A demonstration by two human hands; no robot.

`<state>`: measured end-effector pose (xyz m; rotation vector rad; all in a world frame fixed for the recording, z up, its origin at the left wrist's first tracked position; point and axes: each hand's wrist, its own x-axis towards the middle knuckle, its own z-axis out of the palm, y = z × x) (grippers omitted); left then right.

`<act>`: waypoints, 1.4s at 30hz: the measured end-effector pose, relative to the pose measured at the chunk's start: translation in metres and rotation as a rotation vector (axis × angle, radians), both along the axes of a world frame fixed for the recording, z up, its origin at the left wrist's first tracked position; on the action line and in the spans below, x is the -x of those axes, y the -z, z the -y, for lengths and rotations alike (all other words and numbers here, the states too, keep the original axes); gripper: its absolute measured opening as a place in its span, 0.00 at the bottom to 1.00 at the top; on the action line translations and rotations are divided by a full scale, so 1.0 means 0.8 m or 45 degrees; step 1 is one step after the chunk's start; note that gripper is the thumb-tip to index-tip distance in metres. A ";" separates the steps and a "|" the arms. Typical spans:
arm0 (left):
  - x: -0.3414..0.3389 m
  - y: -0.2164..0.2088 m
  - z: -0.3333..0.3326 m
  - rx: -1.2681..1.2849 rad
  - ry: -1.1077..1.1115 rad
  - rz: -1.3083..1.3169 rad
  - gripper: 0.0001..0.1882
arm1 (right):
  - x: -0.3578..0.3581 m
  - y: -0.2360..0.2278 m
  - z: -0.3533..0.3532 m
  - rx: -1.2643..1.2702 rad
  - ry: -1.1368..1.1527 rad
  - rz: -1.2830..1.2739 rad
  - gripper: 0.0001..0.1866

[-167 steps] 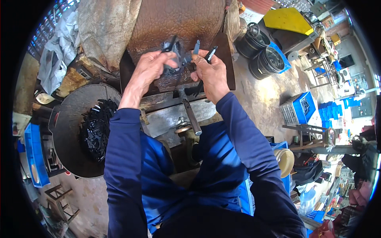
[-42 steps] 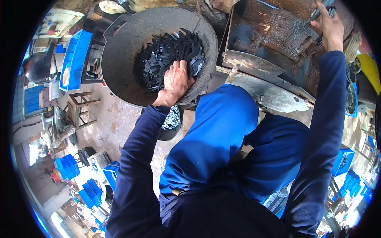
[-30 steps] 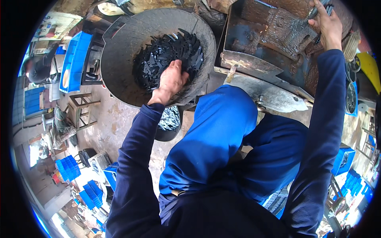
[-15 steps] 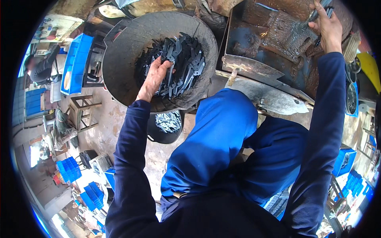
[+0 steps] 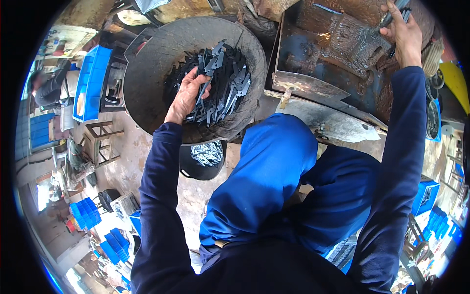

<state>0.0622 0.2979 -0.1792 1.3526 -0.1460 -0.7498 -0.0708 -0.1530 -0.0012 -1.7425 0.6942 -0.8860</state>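
My left hand (image 5: 188, 97) is closed over the wide dark pan (image 5: 149, 78), its thumb and fingers gripping flat dark metal blades (image 5: 214, 60) that look like shear or plier halves. Beneath and beside it lies a heap of similar metal pieces (image 5: 239, 81), some dark, some shiny along their edges. Up at the far right, my right hand (image 5: 405, 39) has its fingers wrapped round a bundle of slim grey metal pieces (image 5: 402, 13) above a wet, rusty machine trough (image 5: 338, 46). The lower ends of that bundle are hidden by the hand.
Below the pan stands a black tub (image 5: 204, 169) of shiny small parts. A pale, worn metal plate (image 5: 333, 117) runs along the trough's near side, close to my knees. At left are a wooden stool (image 5: 100, 142), blue bins (image 5: 93, 83) and a seated person (image 5: 51, 88).
My left hand has drawn slightly left and down, and the blades in it now stand more clear of the heap. The right hand keeps its place and grip.
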 end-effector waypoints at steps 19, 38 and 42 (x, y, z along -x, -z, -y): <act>-0.012 0.036 -0.011 -0.793 0.181 0.808 0.20 | 0.000 0.002 -0.003 0.001 -0.036 0.016 0.12; -0.010 -0.071 -0.004 -0.376 0.020 0.522 0.20 | 0.000 0.005 0.005 -0.001 -0.027 0.015 0.14; 0.002 -0.118 0.039 -0.334 0.016 0.532 0.17 | 0.000 -0.002 -0.005 -0.027 -0.001 -0.004 0.14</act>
